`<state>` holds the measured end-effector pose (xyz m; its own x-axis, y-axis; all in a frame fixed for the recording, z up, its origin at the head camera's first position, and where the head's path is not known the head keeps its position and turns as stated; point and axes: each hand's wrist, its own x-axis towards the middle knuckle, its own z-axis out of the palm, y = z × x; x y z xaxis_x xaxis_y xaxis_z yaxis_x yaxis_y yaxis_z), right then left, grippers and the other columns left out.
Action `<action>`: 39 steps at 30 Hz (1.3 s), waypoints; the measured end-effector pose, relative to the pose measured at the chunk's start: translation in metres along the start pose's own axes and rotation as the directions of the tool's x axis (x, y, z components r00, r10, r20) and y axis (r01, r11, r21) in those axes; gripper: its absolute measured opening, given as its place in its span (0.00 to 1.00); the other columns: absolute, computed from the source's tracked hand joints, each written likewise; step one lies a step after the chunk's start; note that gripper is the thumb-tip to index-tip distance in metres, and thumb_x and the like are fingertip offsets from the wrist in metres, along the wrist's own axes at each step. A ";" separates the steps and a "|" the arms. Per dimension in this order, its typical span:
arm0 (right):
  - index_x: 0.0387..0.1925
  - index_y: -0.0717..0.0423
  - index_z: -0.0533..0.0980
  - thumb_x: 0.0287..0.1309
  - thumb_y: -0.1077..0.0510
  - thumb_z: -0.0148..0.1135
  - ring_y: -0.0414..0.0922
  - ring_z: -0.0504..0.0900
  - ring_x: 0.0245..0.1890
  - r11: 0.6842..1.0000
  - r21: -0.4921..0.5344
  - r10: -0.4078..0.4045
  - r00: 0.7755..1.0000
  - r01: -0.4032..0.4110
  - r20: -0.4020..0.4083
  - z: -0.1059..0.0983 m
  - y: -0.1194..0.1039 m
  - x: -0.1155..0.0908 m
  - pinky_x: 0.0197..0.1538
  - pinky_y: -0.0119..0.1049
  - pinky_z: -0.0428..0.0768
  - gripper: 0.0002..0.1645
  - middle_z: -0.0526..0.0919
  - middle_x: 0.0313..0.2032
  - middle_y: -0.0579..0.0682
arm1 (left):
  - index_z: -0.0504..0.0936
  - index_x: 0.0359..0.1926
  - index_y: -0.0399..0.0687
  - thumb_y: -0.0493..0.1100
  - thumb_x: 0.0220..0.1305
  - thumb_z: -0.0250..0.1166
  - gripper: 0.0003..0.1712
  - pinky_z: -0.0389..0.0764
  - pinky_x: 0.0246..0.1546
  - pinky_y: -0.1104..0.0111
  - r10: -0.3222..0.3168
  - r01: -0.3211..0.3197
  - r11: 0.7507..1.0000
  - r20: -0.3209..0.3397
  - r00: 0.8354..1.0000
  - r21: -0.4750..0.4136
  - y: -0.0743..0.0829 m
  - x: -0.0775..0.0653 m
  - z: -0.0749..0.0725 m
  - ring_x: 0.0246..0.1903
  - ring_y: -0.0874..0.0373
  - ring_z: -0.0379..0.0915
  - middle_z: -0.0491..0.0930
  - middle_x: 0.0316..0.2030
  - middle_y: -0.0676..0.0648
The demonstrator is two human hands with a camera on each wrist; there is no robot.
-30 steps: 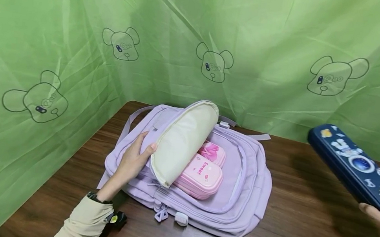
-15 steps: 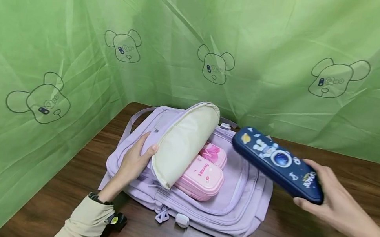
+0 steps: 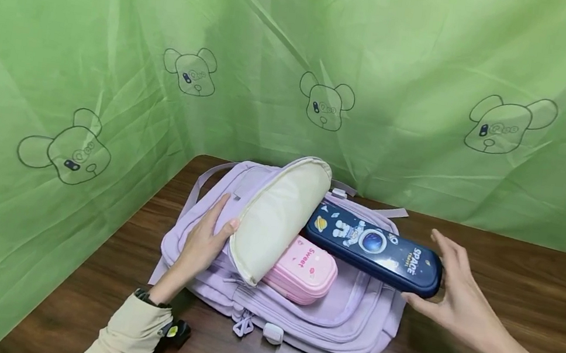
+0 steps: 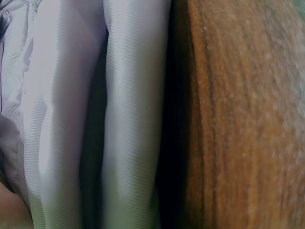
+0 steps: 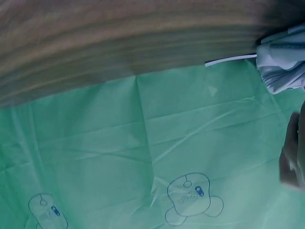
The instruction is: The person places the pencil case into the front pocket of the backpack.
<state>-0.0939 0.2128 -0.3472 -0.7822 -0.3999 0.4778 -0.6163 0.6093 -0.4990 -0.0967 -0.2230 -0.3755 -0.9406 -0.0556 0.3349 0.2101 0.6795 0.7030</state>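
Note:
A lilac backpack (image 3: 370,328) lies on the wooden table, its front pocket flap (image 3: 278,217) folded back with the cream lining showing. My left hand (image 3: 203,243) holds the flap's edge, thumb at the rim. Inside the pocket lies a pink pencil case (image 3: 303,267) marked "Sweet", partly covered by the flap. A navy pencil case (image 3: 375,247) with an astronaut print lies across the pocket, its far end under the flap. My right hand (image 3: 464,296) is spread around its near end, fingertips apart from it and thumb by the lower edge. In the right wrist view only some fingers (image 5: 293,152) show.
Green cloth (image 3: 410,51) with bear drawings hangs behind and left of the table (image 3: 512,299). A strap (image 3: 392,212) sticks out behind the backpack. Zip pulls (image 3: 243,326) and a white buckle (image 3: 273,333) hang at its near side. The left wrist view shows backpack fabric (image 4: 133,114).
My right hand has brought the navy pencil case left and down onto the open pocket, and its fingers have spread. The second pink case is now hidden. My left hand stays at the flap.

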 end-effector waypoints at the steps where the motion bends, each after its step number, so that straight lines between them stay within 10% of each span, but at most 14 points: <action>1: 0.70 0.56 0.51 0.26 0.65 0.81 0.46 0.71 0.50 0.999 0.039 0.013 0.999 -0.012 -0.032 0.001 0.000 0.000 0.51 0.13 0.61 0.68 0.63 0.56 0.63 | 0.53 0.72 0.53 0.57 0.67 0.52 0.37 0.53 0.61 0.46 0.013 -0.013 1.000 -0.001 1.000 -0.001 0.000 0.000 0.001 0.66 0.44 0.50 0.55 0.69 0.43; 5: 0.63 0.60 0.60 0.26 0.69 0.80 0.27 0.73 0.43 0.986 0.149 0.085 0.994 -0.074 -0.074 0.004 -0.001 0.001 0.41 0.17 0.73 0.58 0.69 0.51 0.54 | 0.55 0.71 0.59 0.57 0.67 0.52 0.34 0.55 0.61 0.47 0.023 -0.023 1.000 -0.003 1.000 -0.002 0.000 0.001 0.001 0.65 0.46 0.53 0.58 0.68 0.46; 20: 0.60 0.57 0.66 0.30 0.62 0.80 0.26 0.71 0.45 0.985 0.153 0.088 0.995 -0.082 -0.036 0.025 0.008 0.017 0.42 0.17 0.72 0.51 0.71 0.51 0.53 | 0.61 0.69 0.62 0.59 0.65 0.54 0.33 0.61 0.56 0.45 -0.020 0.020 1.000 0.007 1.000 0.013 -0.002 0.001 -0.001 0.62 0.43 0.59 0.64 0.65 0.47; 28: 0.59 0.63 0.66 0.30 0.60 0.81 0.44 0.73 0.46 0.990 0.136 0.047 0.998 -0.040 -0.048 0.042 0.007 0.036 0.46 0.17 0.69 0.50 0.72 0.49 0.53 | 0.63 0.68 0.63 0.59 0.62 0.57 0.34 0.65 0.53 0.44 -0.035 0.034 0.999 0.013 0.999 0.014 0.001 0.003 -0.003 0.59 0.40 0.63 0.65 0.64 0.46; 35: 0.59 0.64 0.65 0.33 0.58 0.80 0.52 0.71 0.51 0.992 0.122 0.017 0.999 -0.012 -0.040 0.054 0.003 0.047 0.50 0.47 0.73 0.49 0.71 0.50 0.56 | 0.63 0.67 0.63 0.59 0.62 0.57 0.33 0.64 0.53 0.43 -0.011 0.011 1.000 0.001 1.000 0.003 0.003 0.004 -0.002 0.59 0.40 0.63 0.65 0.64 0.47; 39: 0.63 0.60 0.63 0.40 0.56 0.76 0.54 0.71 0.52 0.992 0.119 0.038 0.999 -0.043 0.037 0.045 0.005 0.046 0.51 0.49 0.72 0.47 0.70 0.54 0.57 | 0.63 0.67 0.64 0.59 0.63 0.56 0.32 0.62 0.55 0.45 -0.006 0.006 1.000 0.000 1.000 -0.001 0.003 0.002 -0.002 0.61 0.43 0.60 0.64 0.64 0.48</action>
<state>-0.1367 0.1669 -0.3604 -0.8082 -0.4012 0.4312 -0.5889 0.5401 -0.6012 -0.0979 -0.2227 -0.3717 -0.9417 -0.0599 0.3310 0.2047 0.6787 0.7053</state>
